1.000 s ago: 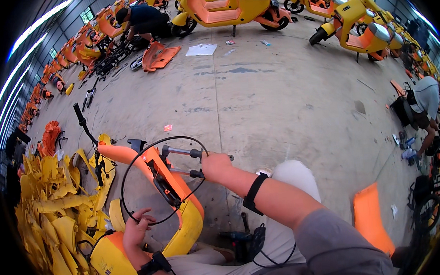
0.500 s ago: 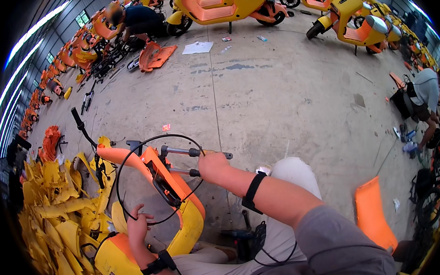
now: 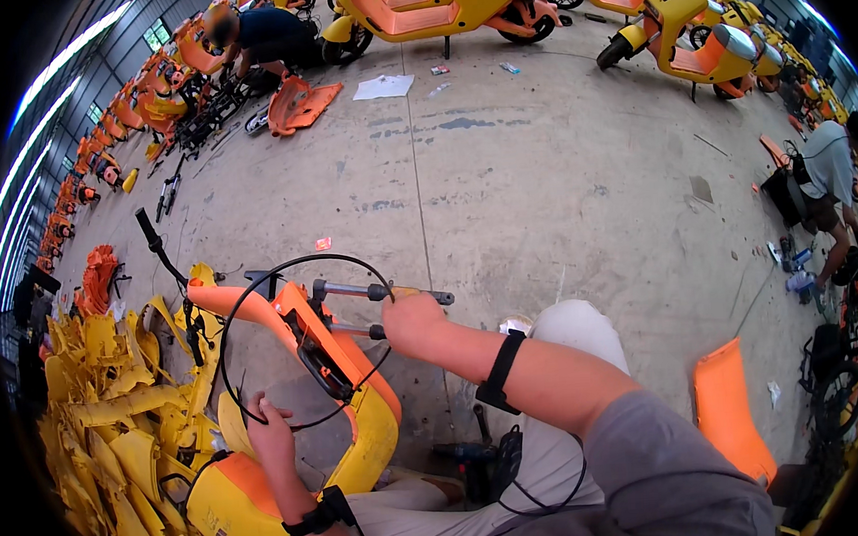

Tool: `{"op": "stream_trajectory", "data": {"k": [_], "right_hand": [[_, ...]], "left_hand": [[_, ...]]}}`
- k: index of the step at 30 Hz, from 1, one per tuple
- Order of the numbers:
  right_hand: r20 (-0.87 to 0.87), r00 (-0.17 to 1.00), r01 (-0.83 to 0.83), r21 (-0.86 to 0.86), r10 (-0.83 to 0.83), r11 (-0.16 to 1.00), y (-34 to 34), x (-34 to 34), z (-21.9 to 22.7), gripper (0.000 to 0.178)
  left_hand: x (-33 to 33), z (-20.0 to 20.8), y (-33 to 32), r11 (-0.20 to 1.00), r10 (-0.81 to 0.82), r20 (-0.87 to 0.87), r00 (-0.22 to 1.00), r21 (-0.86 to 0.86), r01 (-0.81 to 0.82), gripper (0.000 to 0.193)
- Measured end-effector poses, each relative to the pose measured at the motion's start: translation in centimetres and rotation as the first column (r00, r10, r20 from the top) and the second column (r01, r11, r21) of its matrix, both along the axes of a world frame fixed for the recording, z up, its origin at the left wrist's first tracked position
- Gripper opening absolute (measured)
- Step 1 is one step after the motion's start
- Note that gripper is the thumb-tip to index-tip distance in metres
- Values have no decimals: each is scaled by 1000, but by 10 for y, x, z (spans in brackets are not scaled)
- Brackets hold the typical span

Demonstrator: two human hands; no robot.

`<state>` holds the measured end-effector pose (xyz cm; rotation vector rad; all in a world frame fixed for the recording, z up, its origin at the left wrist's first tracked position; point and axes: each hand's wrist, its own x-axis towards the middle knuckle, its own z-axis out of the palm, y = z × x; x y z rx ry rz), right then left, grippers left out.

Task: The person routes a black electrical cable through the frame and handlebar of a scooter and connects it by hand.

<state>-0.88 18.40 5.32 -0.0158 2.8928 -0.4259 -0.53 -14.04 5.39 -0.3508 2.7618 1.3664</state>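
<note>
A thin black cable (image 3: 291, 264) curves in a wide loop between my two hands, over the front of a partly stripped yellow and orange scooter body (image 3: 374, 421). My right hand (image 3: 414, 324) is closed on the loop's right side, close against the dark ends of the grey fork legs (image 3: 353, 290). What lies inside that fist is mostly hidden. On the loop's lower left, my left hand (image 3: 271, 427) pinches the cable with bent fingers, above the scooter's rear part. The handlebar (image 3: 162, 245) with its black grip points up and left.
Broken yellow panels (image 3: 117, 420) are heaped at left. A power drill (image 3: 466, 452) lies by my legs, with an orange panel (image 3: 732, 412) at right. Two people (image 3: 267, 42) (image 3: 829, 174) work farther off. Whole scooters (image 3: 435, 10) stand at the back.
My left hand's fingers, more spread before, have drawn in around the cable. The loop has shifted slightly up and left. My right hand has hardly moved.
</note>
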Motion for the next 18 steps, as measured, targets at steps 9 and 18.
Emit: {"op": "stream_trajectory", "data": {"k": [9,18], "right_hand": [[-117,993,7,49,-1,999,2,0,-18,31],[50,998,45,14,-46,999,12,1,-19,22]], "left_hand": [[-3,9,6,998,59,115,992,6,-60,47],[-9,-10,-14,999,-38,135,990,7,38,51]]}}
